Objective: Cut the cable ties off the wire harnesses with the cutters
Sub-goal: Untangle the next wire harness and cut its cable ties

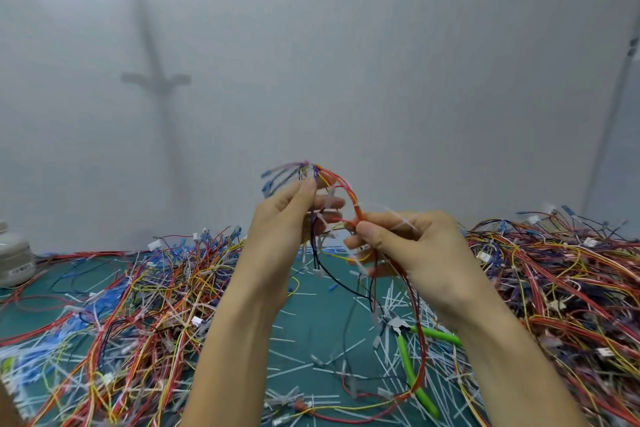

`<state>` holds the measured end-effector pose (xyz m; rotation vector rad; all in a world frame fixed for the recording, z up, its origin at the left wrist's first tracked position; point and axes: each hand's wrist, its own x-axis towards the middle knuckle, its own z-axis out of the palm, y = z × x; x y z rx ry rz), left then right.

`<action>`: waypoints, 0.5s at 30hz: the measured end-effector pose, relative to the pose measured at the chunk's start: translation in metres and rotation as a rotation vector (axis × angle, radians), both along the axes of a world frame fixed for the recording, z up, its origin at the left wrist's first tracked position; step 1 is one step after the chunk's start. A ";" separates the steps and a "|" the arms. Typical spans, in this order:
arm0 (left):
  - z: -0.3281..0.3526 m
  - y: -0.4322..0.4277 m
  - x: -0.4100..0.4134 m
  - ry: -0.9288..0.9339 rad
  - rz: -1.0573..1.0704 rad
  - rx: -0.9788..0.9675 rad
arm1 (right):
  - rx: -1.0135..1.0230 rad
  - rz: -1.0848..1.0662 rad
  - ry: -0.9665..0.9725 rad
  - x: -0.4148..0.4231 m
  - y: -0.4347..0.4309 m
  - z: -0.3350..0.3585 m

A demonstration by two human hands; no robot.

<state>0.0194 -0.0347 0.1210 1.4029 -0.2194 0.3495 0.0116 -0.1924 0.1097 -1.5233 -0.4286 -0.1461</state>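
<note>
I hold one wire harness (pixel 341 185) of red, yellow, blue and black wires up in front of me, above the green mat. My left hand (pixel 287 225) pinches its upper end, where blue-tipped leads fan out. My right hand (pixel 408 246) grips the red wires lower down, with white cable ties (pixel 398 218) sticking out by the fingers. The rest of the harness hangs down and loops onto the mat. The green-handled cutters (pixel 412 350) lie on the mat below my right wrist, with no hand on them.
A big heap of harnesses (pixel 114 305) covers the left of the green mat (pixel 311 315), another heap (pixel 561 274) the right. Several cut white tie pieces (pixel 304 357) litter the middle. A grey round container (pixel 14 260) stands at the far left. A white wall is behind.
</note>
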 end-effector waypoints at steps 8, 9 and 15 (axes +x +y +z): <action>-0.003 0.012 -0.001 0.052 -0.148 0.061 | 0.194 -0.056 -0.021 -0.002 0.001 0.002; -0.004 0.014 -0.001 0.050 -0.179 0.068 | 0.216 -0.057 -0.024 -0.001 0.001 0.001; -0.006 0.007 0.002 -0.017 -0.150 0.106 | 0.204 -0.070 -0.035 -0.003 0.001 0.002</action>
